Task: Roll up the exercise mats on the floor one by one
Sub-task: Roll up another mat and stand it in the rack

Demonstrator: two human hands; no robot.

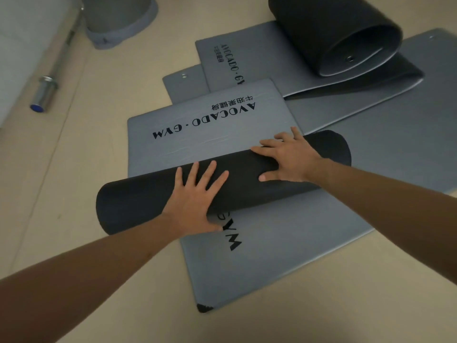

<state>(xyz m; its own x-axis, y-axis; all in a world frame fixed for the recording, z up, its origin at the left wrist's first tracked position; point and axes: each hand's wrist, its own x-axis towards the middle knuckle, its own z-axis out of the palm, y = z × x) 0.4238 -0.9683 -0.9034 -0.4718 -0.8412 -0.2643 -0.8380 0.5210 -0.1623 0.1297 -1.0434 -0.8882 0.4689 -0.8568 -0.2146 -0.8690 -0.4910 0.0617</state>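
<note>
Beige floor point(57, 199) carries a barbell point(45, 91) at upper left and overlapping grey mats point(383, 144); mid-frame, the left hand point(195, 201) and right hand point(289, 159) press flat on the half-rolled mat point(138, 201), each grip spread apart, clamped on nothing. With palms only pushing, I judge the roll may slacken or skew sideways, ending loose like the black roll point(321, 33) at upper right.

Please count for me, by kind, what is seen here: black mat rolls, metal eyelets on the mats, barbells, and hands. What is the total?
Black mat rolls: 2, the near roll and the far roll
Metal eyelets: 3
Barbell: 1
Hands: 2, the left hand and the right hand
Total: 8
</note>
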